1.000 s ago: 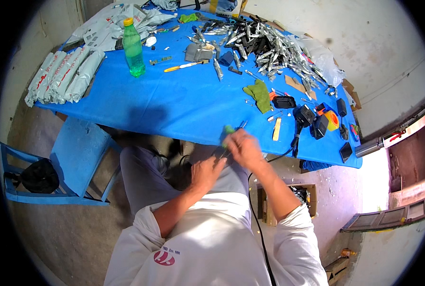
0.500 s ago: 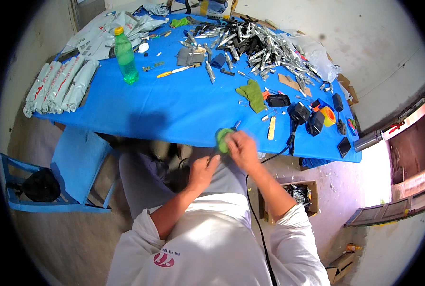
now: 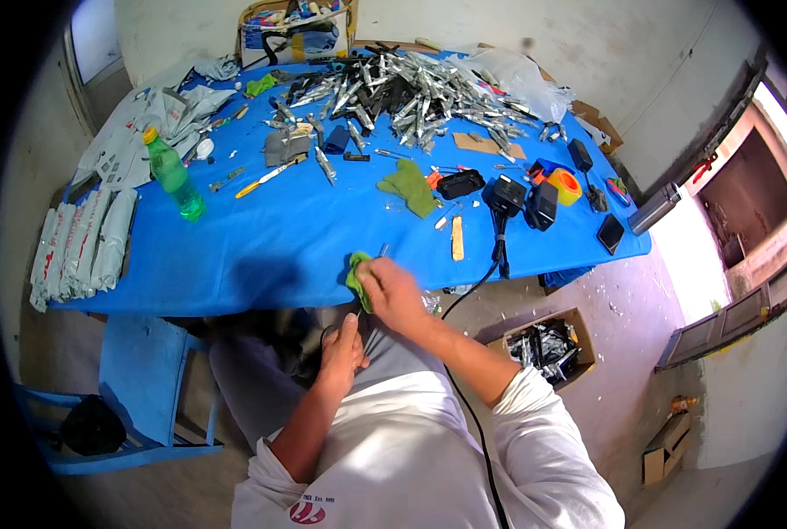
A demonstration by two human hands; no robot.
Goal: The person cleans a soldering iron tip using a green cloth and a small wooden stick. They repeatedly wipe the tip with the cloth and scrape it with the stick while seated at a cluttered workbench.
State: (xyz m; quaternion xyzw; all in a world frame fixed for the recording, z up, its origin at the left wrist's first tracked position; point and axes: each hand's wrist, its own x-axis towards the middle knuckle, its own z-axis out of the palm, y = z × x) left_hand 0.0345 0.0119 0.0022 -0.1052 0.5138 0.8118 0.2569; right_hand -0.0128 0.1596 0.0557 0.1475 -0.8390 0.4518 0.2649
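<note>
Green cloth (image 3: 356, 280) pinched between fingers of right hand (image 3: 393, 295), apparently around slim rod (image 3: 384, 250), midway along near edge of surface (image 3: 173, 264). Left hand (image 3: 342, 347) below, beside rod's lower end; finger closure impossible to tell. Possible mishap: rod slipping out and dropping past near edge, from loose pinch or bunched folds. Cloth crumpled, limp; rod narrow, pale-tipped, mostly hidden.
</note>
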